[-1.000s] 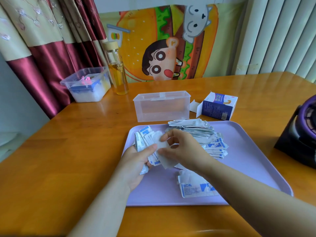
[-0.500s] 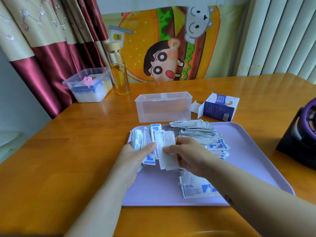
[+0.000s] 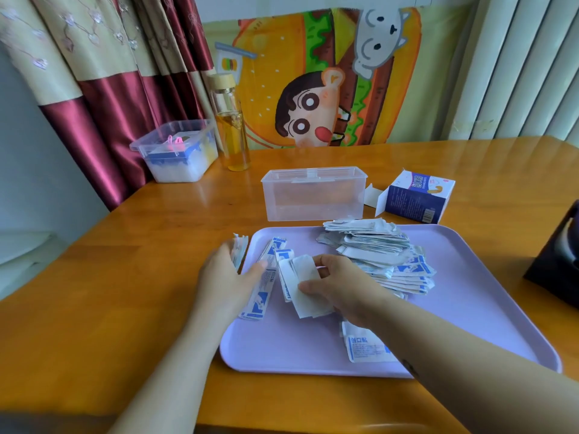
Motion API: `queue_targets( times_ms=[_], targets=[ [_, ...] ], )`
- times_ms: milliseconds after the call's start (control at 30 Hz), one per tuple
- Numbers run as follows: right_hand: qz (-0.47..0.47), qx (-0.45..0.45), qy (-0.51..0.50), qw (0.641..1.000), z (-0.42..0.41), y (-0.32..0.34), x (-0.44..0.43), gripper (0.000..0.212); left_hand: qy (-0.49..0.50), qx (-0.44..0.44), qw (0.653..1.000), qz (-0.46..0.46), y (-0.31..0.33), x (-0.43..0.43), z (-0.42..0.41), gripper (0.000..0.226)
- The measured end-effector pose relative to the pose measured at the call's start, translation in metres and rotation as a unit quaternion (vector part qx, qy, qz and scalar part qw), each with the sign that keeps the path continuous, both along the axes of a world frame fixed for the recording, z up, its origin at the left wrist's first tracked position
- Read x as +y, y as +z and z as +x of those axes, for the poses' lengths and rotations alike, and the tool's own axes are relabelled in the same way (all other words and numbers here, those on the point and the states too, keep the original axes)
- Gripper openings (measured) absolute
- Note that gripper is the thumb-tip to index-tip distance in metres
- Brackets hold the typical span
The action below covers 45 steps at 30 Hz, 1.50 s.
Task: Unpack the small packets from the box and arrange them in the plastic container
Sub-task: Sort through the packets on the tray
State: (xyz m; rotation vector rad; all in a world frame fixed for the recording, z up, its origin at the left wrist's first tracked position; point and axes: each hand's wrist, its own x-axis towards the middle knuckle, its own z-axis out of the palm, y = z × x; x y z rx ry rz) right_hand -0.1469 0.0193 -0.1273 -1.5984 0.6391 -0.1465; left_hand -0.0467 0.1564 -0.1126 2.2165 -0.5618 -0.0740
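Note:
A heap of small white-and-blue packets [image 3: 380,255] lies on the lilac tray [image 3: 470,308]. My left hand [image 3: 227,280] holds a fanned bunch of packets [image 3: 266,277] at the tray's left edge. My right hand [image 3: 341,286] pinches a few white packets [image 3: 302,286] just right of that bunch. One more packet [image 3: 365,347] lies near the tray's front, partly under my right forearm. The clear plastic container [image 3: 313,195] stands open behind the tray. The blue-and-white box [image 3: 413,197] lies on its side to the container's right, flap open.
A glass bottle of yellow liquid [image 3: 230,126] and a second lidded plastic box [image 3: 177,148] stand at the back left of the wooden table [image 3: 109,277]. A dark purple device [image 3: 557,261] sits at the right edge. Curtains and a cartoon cloth hang behind.
The packets in my hands have spread out into a wider fan, with my left hand shifting left toward the tray's edge. My right hand still grips the white packets.

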Motion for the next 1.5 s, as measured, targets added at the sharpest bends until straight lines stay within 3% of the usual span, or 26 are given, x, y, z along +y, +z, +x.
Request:
queue_targets(
  times_ms=[67, 133, 200, 300, 567, 733, 900, 1133, 1233, 1400, 1500],
  targets=[
    [0.01, -0.007, 0.002, 1.0, 0.0, 0.0, 0.001, 0.035, 0.001, 0.002, 1.0, -0.028, 0.002, 0.002, 0.0, 0.025],
    [0.029, -0.021, 0.015, 0.999, 0.0, 0.0, 0.003, 0.033, -0.04, 0.087, 0.994, -0.058, -0.001, 0.002, -0.002, 0.012],
    [0.051, -0.034, 0.032, 0.998, 0.0, 0.0, 0.007, 0.031, -0.068, 0.187, 0.976, -0.089, -0.004, 0.001, -0.005, 0.016],
    [0.058, -0.034, 0.048, 0.997, -0.002, 0.001, 0.009, 0.031, -0.064, 0.247, 0.959, -0.124, -0.007, -0.001, -0.002, 0.009],
    [0.014, -0.027, 0.076, 0.997, -0.01, 0.011, -0.002, 0.023, -0.115, 0.307, 0.935, -0.14, 0.001, 0.001, -0.001, 0.027],
    [0.028, -0.026, 0.08, 0.996, -0.01, 0.013, -0.008, 0.022, -0.102, 0.336, 0.921, -0.169, 0.004, -0.001, -0.003, 0.021],
    [-0.035, -0.003, 0.071, 0.997, -0.013, 0.014, -0.013, 0.021, -0.089, 0.356, 0.91, -0.194, 0.004, 0.002, -0.001, 0.021],
    [0.109, -0.099, 0.005, 0.989, -0.015, 0.02, -0.015, 0.003, -0.097, 0.288, 0.942, -0.144, 0.0, 0.003, 0.0, 0.012],
    [0.17, -0.083, 0.033, 0.981, -0.016, 0.018, -0.005, 0.007, -0.099, 0.266, 0.948, -0.145, 0.0, 0.002, -0.003, 0.008],
    [0.104, -0.065, 0.076, 0.99, -0.013, 0.007, 0.011, 0.017, -0.09, 0.284, 0.936, -0.19, 0.004, -0.004, -0.014, 0.008],
    [0.102, -0.059, 0.08, 0.99, -0.013, 0.006, 0.009, 0.018, -0.116, 0.338, 0.905, -0.232, 0.007, -0.004, -0.019, 0.016]
  ],
)
